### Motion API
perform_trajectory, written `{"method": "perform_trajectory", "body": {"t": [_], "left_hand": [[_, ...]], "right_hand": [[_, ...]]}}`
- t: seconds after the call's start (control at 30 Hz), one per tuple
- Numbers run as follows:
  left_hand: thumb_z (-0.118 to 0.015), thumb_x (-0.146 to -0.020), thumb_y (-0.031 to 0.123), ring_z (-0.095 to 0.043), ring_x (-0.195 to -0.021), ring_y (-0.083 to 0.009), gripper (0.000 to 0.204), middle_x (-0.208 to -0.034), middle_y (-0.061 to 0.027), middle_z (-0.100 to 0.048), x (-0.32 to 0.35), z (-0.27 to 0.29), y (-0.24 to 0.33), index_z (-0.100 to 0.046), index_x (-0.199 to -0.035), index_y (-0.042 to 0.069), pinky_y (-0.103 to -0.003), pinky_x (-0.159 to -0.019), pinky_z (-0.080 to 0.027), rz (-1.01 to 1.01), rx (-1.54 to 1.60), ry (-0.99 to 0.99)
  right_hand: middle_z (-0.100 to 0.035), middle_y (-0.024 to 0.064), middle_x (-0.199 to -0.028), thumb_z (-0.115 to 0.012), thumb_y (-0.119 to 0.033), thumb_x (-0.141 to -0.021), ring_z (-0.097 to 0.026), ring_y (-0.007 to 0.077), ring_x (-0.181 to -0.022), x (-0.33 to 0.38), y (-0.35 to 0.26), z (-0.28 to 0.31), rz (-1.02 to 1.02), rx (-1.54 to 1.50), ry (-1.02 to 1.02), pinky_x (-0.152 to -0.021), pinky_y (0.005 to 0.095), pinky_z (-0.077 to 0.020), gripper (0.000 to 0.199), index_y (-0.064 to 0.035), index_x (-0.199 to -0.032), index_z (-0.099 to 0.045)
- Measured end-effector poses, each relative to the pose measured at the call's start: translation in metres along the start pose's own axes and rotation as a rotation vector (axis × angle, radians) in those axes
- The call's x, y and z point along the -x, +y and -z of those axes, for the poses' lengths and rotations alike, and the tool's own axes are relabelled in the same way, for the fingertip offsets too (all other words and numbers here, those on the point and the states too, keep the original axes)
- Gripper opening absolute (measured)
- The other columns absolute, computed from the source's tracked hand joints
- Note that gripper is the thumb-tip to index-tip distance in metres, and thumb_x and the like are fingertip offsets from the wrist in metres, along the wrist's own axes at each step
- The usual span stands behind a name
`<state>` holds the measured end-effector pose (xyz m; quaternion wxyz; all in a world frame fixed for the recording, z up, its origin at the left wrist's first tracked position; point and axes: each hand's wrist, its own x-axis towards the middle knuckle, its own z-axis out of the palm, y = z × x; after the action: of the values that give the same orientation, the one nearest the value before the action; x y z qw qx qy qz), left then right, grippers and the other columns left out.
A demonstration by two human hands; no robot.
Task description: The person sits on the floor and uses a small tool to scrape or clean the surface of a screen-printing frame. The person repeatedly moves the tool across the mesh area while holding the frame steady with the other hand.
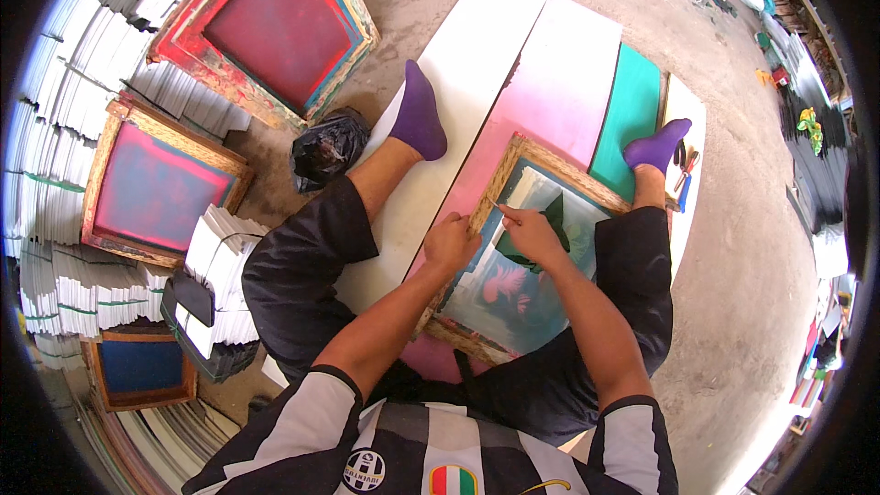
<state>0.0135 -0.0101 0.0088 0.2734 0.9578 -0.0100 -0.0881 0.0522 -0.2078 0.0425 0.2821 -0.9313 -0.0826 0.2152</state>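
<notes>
Between my outstretched legs lies a wood-edged printing screen [502, 170], tilted, with blue-grey mesh and pale pink patches. My left hand [451, 243] is closed at the screen's left wooden bar, fingers curled over it. Over the mesh near that bar, my right hand [532, 236] is closed in a pinch; a thin light tip shows at its fingers, too small to name. Partly under this hand is a dark green leaf-like shape [555, 220]; whether it lies on or below the mesh I cannot tell.
Long boards, white [467, 37], pink [564, 64] and green [628, 101], lie beneath my legs. Thin-handled tools [685, 181] rest by my right foot. At left are a large red screen [284, 27], a smaller one [160, 188], a black bag [328, 148] and stacked white sheets [220, 266].
</notes>
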Motion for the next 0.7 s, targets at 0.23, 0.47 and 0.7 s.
{"method": "perform_trajectory", "body": {"t": [0.23, 0.47, 0.7], "left_hand": [[-0.074, -0.084, 0.035, -0.070, -0.092, -0.0357, 0.041, -0.104, -0.0141, -0.068, -0.001, 0.000, -0.001, -0.073, -0.112, 0.006, -0.048, -0.082, -0.056, 0.000, 0.007, -0.021], [-0.075, -0.083, 0.035, -0.070, -0.091, -0.0359, 0.040, -0.103, -0.0140, -0.068, -0.002, 0.002, -0.004, -0.073, -0.110, 0.005, -0.048, -0.082, -0.056, -0.007, -0.018, -0.030], [-0.075, -0.084, 0.036, -0.069, -0.093, -0.0352, 0.039, -0.102, -0.0135, -0.067, 0.003, 0.002, -0.003, -0.072, -0.111, 0.007, -0.048, -0.082, -0.056, -0.019, 0.001, -0.012]], "right_hand": [[-0.073, 0.0240, -0.098, -0.059, -0.025, -0.101, -0.072, 0.0395, -0.090, 0.006, 0.009, -0.011, 0.017, 0.032, 0.075, -0.080, 0.0463, -0.0554, 0.040, -0.0214, -0.140, -0.064], [-0.070, 0.0266, -0.119, -0.058, -0.027, -0.102, -0.069, 0.0433, -0.108, 0.002, 0.023, -0.019, 0.023, -0.363, 0.051, -0.094, 0.0456, -0.0553, 0.038, -0.0235, -0.140, -0.063], [-0.064, 0.0140, -0.074, -0.056, -0.032, -0.106, -0.062, 0.0284, -0.059, -0.009, 0.047, -0.046, 0.105, -0.445, 0.143, -0.054, 0.0402, -0.0504, 0.039, -0.0284, -0.145, -0.061]]}}
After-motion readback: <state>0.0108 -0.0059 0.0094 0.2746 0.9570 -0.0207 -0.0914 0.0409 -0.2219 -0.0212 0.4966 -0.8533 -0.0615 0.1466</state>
